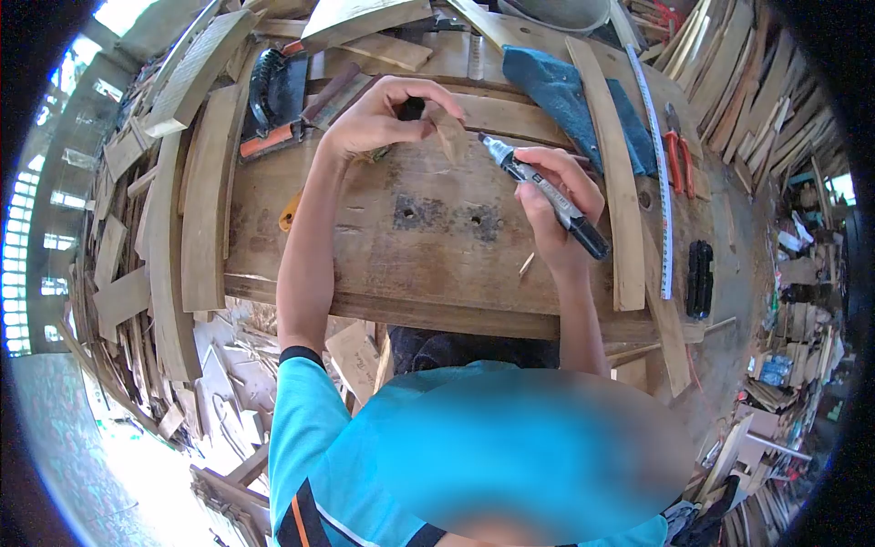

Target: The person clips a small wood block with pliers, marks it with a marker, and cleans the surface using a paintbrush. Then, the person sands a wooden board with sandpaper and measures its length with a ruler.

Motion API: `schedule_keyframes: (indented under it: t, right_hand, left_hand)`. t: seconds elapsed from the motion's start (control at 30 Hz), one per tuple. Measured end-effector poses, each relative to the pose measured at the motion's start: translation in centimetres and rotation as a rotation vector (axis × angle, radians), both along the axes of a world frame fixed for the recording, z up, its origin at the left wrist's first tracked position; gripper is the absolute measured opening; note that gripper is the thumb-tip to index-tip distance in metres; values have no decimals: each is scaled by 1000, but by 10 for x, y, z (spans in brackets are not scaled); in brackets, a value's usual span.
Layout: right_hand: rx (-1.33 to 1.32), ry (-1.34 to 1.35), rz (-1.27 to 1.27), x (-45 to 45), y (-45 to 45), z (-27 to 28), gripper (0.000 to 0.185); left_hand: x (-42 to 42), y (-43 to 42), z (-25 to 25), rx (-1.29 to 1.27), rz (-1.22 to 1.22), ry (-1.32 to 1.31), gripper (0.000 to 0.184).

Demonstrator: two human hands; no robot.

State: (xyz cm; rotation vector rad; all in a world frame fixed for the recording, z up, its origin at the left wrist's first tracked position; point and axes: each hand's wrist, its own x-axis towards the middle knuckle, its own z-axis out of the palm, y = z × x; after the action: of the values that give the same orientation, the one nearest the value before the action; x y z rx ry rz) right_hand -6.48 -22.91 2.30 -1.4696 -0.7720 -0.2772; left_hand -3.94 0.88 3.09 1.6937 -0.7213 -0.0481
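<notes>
My left hand (387, 118) is closed around a small, thin piece of wood (448, 137), held above the workbench (365, 264). A short black object (412, 108), perhaps a pen cap, also shows between its fingers. In my right hand (567, 187) is a silver and black marker (547, 191). Its uncapped dark tip points up and left at the wood, with a small gap between them. Below my left forearm a yellow object (291, 212) lies partly hidden on the bench.
On the left lie a black tool with orange edges (273, 100) and long planks (205, 191). To the right are a blue cloth (556, 91), a long board (611, 173), a measuring tape (653, 155), red-handled pliers (679, 159) and a black folded tool (700, 278).
</notes>
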Motion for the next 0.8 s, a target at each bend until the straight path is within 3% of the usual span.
schedule_keyframes:
  t: [0.33, 0.8]
  right_hand:
    - [-149, -250, -78, 2, 9, 0, 26]
    - [-189, -243, -51, 2, 6, 1, 26]
  left_hand:
    - [2, 2, -3, 121, 100, 34, 32]
    - [4, 1, -5, 80, 44, -6, 32]
